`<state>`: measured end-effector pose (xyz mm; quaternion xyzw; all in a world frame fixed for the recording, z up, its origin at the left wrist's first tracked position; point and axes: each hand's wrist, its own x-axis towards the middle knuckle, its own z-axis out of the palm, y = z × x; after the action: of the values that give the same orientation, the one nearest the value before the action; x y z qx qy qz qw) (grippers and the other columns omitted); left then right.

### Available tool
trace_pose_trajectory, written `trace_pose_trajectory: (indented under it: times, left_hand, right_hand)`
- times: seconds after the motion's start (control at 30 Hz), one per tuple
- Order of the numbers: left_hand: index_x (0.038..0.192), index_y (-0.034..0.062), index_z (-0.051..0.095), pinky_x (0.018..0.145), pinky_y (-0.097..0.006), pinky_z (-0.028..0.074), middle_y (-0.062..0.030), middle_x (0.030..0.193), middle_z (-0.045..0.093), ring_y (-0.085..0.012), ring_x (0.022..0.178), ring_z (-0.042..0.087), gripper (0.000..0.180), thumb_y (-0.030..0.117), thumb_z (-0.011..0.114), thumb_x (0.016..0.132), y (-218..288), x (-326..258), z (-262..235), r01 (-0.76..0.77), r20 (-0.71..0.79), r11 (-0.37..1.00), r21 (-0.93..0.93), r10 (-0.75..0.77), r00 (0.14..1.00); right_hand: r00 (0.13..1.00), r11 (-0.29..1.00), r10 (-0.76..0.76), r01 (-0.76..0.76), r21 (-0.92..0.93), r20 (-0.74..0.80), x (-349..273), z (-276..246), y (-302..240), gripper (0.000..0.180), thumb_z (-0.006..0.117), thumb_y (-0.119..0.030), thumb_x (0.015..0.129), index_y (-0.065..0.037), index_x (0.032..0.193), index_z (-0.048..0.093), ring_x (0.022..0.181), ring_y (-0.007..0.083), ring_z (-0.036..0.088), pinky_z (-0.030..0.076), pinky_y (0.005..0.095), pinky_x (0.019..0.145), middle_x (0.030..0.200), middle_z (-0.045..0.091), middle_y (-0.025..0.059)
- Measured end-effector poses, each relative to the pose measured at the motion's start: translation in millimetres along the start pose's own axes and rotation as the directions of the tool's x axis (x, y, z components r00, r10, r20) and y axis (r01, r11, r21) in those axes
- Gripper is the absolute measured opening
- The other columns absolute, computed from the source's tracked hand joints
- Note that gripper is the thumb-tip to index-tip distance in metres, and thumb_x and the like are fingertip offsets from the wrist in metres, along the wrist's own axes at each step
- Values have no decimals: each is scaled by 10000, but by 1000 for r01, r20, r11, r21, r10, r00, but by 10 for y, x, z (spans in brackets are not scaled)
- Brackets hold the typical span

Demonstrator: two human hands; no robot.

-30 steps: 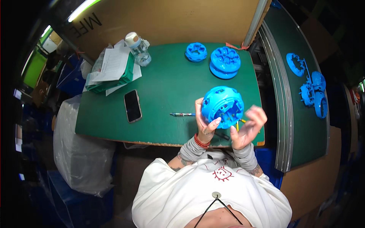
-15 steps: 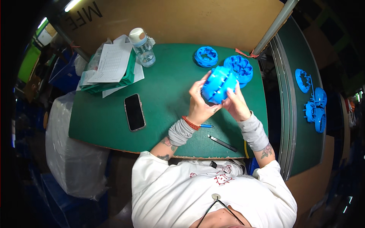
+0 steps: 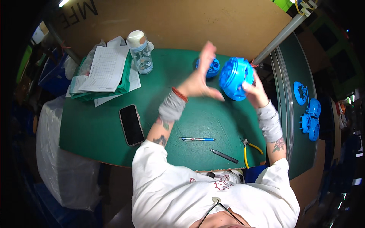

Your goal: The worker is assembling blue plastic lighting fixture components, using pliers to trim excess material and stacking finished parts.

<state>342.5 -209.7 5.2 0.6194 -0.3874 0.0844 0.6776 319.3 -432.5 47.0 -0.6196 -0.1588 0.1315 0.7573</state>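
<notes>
A round, hollow blue plastic part (image 3: 232,79) with a ridged rim is gripped in my right hand (image 3: 257,91), the fingers on its right side. It is tipped over above the right of the table. To its left my left hand (image 3: 198,78) is raised and free, its thumb and fingers spread wide apart. Behind those fingers a smaller blue ring-shaped part (image 3: 214,68) lies on the table, partly covered by the hand. Another blue part seen on the table earlier cannot be made out behind the held one.
On the green table (image 3: 163,98) lie a phone (image 3: 132,125), a pen (image 3: 197,139), a black utility knife (image 3: 224,155) and yellow-handled pliers (image 3: 250,148). A water bottle (image 3: 142,57) stands beside papers (image 3: 104,64) on a green tray. More blue parts (image 3: 313,116) rest on the right-hand surface.
My left hand has come off the blue part and opened, moving to the left. My right hand has carried the part rightward and turned it. The view has shifted, showing the whole pliers.
</notes>
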Motion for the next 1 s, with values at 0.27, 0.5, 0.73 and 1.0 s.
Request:
trace_pose_trajectory:
  times: [0.27,0.5,0.73,1.0]
  left_hand:
    - [1397,115,23,1067,-483,195,-256,1404,104,-407,1312,128,1393,400,895,349,-1524,-209,-235,399,-401,785,474,-211,892]
    - [1339,71,221,995,-438,342,-210,1333,313,-373,1220,341,1149,315,885,434,-1517,-88,-191,347,-420,836,424,-158,894]
    - [1253,41,349,931,-413,398,-186,1216,459,-354,1118,458,957,266,871,484,-1553,-161,-243,384,-451,835,395,-189,873]
    - [1212,11,409,882,-399,427,-154,1133,494,-291,1032,509,857,247,856,520,-1913,-107,-226,170,-408,955,243,-58,911]
  right_hand:
    - [999,353,33,-3,-936,9,1471,-363,163,1095,849,-428,434,50,1257,307,1140,328,459,384,365,959,1175,469,230]
    - [958,34,273,-99,-995,-86,1838,-53,302,1087,825,-472,424,-41,1290,329,1145,378,452,395,414,957,1222,453,240]
    - [939,-154,339,0,-988,-53,1898,121,387,1119,809,-456,443,-77,1343,264,1193,402,389,398,446,951,1283,375,252]
    - [905,27,-296,328,-944,306,1396,108,333,997,784,-445,533,-35,1315,322,1173,414,387,344,461,981,1252,411,244]
